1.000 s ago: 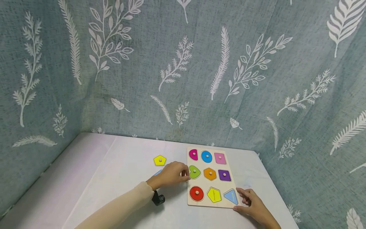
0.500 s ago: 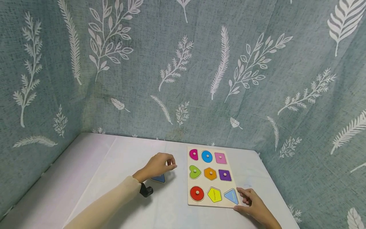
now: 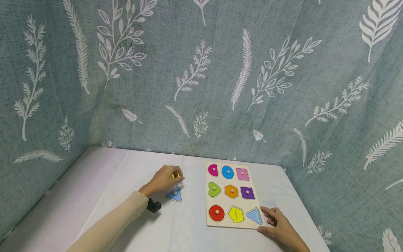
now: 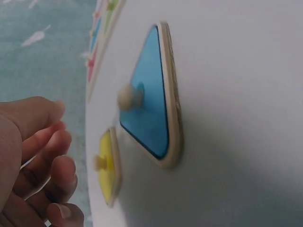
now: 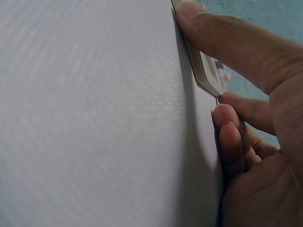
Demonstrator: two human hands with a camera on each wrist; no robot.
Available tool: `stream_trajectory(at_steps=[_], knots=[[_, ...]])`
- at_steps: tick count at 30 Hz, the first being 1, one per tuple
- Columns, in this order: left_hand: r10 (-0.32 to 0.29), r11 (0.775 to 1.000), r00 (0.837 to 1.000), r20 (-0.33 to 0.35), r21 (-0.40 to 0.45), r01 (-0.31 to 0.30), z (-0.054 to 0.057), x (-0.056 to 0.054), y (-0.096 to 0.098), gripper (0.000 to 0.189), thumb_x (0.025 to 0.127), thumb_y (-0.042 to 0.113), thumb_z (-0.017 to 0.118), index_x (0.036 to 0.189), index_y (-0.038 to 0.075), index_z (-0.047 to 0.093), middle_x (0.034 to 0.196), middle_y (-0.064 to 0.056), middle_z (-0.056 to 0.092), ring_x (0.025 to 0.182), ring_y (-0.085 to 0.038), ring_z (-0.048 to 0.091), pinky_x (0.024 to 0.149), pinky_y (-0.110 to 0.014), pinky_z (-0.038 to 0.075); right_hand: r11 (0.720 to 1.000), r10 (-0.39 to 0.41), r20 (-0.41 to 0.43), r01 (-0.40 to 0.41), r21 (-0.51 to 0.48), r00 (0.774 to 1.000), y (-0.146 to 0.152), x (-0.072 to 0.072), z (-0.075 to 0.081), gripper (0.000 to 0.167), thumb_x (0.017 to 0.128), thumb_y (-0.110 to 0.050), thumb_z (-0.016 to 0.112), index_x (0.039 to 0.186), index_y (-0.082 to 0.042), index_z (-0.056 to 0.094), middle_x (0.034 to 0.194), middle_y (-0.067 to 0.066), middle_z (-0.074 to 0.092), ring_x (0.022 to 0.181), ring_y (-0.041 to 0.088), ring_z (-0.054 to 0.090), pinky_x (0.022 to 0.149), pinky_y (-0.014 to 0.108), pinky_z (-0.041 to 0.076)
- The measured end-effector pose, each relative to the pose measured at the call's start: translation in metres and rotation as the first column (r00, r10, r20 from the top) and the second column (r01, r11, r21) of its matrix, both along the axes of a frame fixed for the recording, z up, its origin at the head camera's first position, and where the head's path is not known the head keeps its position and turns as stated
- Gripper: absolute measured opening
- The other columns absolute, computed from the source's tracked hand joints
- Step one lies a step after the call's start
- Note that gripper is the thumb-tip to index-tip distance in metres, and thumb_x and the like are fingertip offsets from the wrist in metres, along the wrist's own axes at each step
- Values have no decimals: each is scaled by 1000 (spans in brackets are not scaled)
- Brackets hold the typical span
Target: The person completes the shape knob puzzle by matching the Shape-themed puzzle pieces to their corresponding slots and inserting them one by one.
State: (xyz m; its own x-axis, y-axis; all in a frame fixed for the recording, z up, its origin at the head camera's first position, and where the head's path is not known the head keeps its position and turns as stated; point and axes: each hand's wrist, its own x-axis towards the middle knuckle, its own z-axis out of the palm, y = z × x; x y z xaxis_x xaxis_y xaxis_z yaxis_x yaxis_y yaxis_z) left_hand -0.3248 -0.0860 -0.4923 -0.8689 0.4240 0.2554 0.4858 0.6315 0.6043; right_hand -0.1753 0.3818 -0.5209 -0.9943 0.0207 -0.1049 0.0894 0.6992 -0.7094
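Note:
My left hand [image 3: 163,179] hovers over a yellow pentagon puzzle piece [image 4: 108,177], fingers loosely bent and holding nothing. In the head view the hand covers most of that pentagon. Just nearer lies a blue triangle piece [image 3: 174,194] with a wooden knob, flat on the table. To the right is a wooden shape puzzle board [image 3: 222,201]. My right hand [image 3: 278,225] grips its near right corner, thumb on the front edge and index finger on the side. Knobbed pieces fill most of the board; its printed yellow pentagon slot [image 3: 235,214] and blue triangle slot [image 3: 254,216] show bare.
A white cloth covers the table [image 3: 138,175]. Behind and at both sides hangs a grey-green curtain [image 3: 220,87] with white leaf prints. A black wrist device [image 3: 153,205] sits below the left hand on the beige sleeve [image 3: 110,220].
My left hand has moved left from beside the green heart at the board's edge to the yellow pentagon, uncovering the blue triangle. The right hand and the board have stayed put.

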Motion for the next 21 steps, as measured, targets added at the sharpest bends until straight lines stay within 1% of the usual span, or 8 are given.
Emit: stream_trajectory(at_steps=[6,12,16,21], knots=[[50,999,998,30,-3,-50,-7,-8,-5,6,92,20,77,92,15,72,77,7,62,66,-11,54,62,-32,45,1000,-4,2,4,-14,1000,0,0,-1,80,72,-26,95,140,-3,61,104,6,47,87,17,44,72,26,40],[110,994,991,70,-32,-108,-16,-17,-8,9,88,17,80,93,13,72,78,4,62,67,-13,54,63,-32,44,1000,-1,3,1,-12,1000,1,0,-3,80,72,-26,95,140,-3,60,105,6,47,87,16,44,72,26,39],[137,990,986,93,-43,-134,-20,-20,-10,11,87,16,81,92,12,72,78,3,61,67,-14,53,63,-32,43,1000,1,0,-1,-7,1000,1,-1,-3,80,72,-26,95,140,-4,61,105,5,47,87,16,44,72,26,39],[157,987,980,121,-41,-153,-21,-21,-12,12,88,19,82,93,11,73,78,2,61,68,-15,53,64,-32,42,1000,-3,-2,3,-13,1000,1,-2,-3,79,72,-25,95,140,-4,61,104,6,47,87,17,44,73,26,39]])
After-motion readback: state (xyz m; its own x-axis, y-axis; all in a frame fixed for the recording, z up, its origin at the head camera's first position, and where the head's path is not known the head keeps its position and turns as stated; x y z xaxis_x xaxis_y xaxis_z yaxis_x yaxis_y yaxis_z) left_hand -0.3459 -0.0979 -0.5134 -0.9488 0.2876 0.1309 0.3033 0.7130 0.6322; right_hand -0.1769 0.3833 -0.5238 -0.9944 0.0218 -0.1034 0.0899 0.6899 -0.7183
